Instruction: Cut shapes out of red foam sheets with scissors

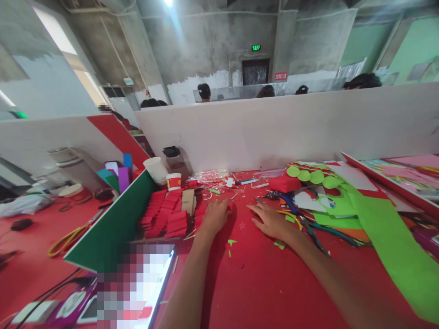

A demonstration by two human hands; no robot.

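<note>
My left hand (pixel 216 214) rests low over the red tabletop (pixel 254 278), beside a stack of folded red pieces (pixel 168 212); its fingers point forward, loosely bent, and no held thing shows. Across from it, my right hand (pixel 269 220) has its fingers apart and nothing in them. Close to that hand lie blue-handled pliers (pixel 288 202) and a yellow handle (pixel 291 218). Small green scraps (pixel 232 242) are scattered between my forearms, and another green scrap (pixel 279 245) sits under my right wrist. A pale star mark (pixel 242 225) shows between the hands.
Green felt sheet (pixel 384 228) spreads along the right, near teal-handled tools (pixel 336 235). At the back left stand a paper cup (pixel 173 181) and a dark-lidded bottle (pixel 174 160). A green board (pixel 113 224) and a lit screen (pixel 147 288) border the left. A white partition (pixel 240 132) closes the back.
</note>
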